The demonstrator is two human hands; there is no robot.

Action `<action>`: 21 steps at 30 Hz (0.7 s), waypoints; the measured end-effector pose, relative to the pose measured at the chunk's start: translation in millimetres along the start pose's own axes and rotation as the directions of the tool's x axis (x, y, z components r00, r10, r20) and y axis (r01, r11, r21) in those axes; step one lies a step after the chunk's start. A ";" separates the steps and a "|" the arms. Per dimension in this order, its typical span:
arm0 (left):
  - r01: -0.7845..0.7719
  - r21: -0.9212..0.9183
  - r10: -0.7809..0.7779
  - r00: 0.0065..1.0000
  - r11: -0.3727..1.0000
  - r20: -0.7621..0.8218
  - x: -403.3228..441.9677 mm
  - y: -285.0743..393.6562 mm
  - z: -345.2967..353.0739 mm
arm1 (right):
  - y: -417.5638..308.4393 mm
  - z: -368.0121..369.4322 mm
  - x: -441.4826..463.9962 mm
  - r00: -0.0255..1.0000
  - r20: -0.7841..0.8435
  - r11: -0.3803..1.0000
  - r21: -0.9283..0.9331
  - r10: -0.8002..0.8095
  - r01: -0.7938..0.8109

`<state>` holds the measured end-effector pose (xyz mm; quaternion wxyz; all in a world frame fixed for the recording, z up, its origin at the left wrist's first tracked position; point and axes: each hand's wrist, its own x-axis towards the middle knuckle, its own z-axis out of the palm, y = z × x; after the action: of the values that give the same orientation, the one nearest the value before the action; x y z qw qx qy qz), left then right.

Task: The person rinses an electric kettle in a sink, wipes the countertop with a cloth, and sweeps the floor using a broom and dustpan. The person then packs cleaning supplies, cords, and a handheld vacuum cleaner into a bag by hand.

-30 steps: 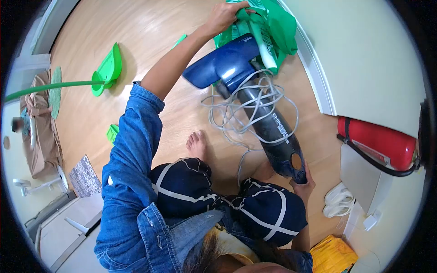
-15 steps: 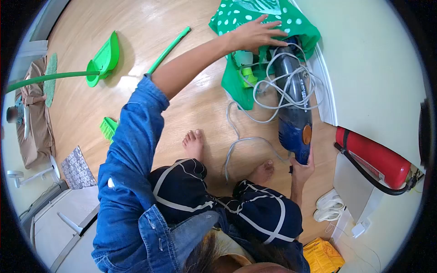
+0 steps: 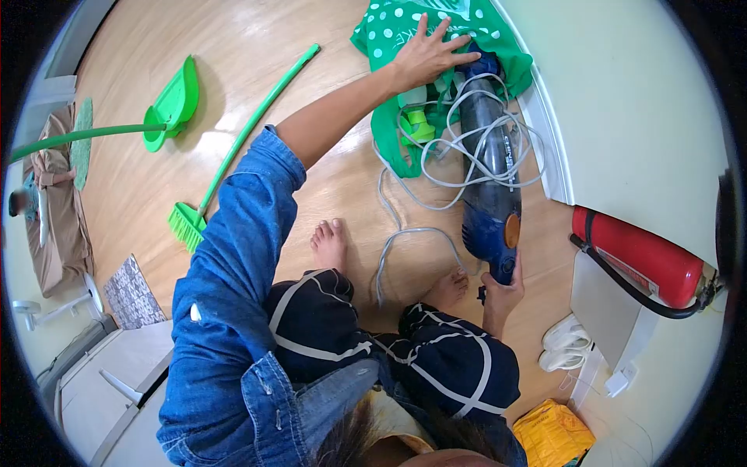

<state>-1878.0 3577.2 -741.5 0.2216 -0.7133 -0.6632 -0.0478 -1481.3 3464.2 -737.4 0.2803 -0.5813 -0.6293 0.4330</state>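
A dark blue handheld vacuum cleaner (image 3: 482, 202) with a clear body and an orange button lies at an angle, its far end at the mouth of a green polka-dot bag (image 3: 381, 35). Loops of grey cord (image 3: 455, 144) drape over the vacuum and trail onto the floor. My right hand (image 3: 503, 293) is closed around the vacuum's near end. On the bag's opening, beside the vacuum's tip, rests my left hand (image 3: 426, 54) with fingers spread. A spray bottle with a bright green head (image 3: 419, 124) shows inside the bag.
On the left are a green broom (image 3: 187, 224) and a green dustpan (image 3: 173, 105). A red fire extinguisher (image 3: 642, 257) stands right, near white shoes (image 3: 564, 342) and a yellow bag (image 3: 552, 432). Another person (image 3: 58, 175) is at the far left.
The vacuum has shifted slightly left and up in view, and more of its blue far end shows at the bag's opening. My left hand has moved left, its fingers spread wider.
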 end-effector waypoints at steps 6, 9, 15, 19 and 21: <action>0.103 0.110 -0.104 0.995 0.989 0.003 0.2 -13.7 10.8 | -31.7 3.8 -26.0 0.993 0.010 0.993 -0.011 0.115 -0.115; 0.200 0.029 -0.201 0.979 0.979 0.028 10.3 -43.3 14.6 | -27.6 -13.2 -41.3 0.987 0.062 0.987 -0.065 0.149 -0.145; 0.275 -0.216 -0.279 0.960 0.937 0.010 22.2 -62.5 -8.7 | -17.5 -19.4 -54.4 0.969 0.138 0.971 -0.151 0.206 -0.185; 0.296 -0.306 -0.323 0.946 0.905 -0.038 7.5 -65.0 -18.4 | -49.1 11.1 -28.7 0.982 0.182 0.996 0.055 0.060 -0.071; 0.289 -0.330 -0.325 0.944 0.899 -0.059 2.8 -62.0 -20.0 | -67.7 23.6 -4.3 0.976 0.219 0.997 0.076 -0.017 0.000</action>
<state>-1933.2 3573.5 -706.8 0.1308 -0.6220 -0.7377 -0.2278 -1533.9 3458.3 -688.9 0.2326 -0.5162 -0.6420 0.5169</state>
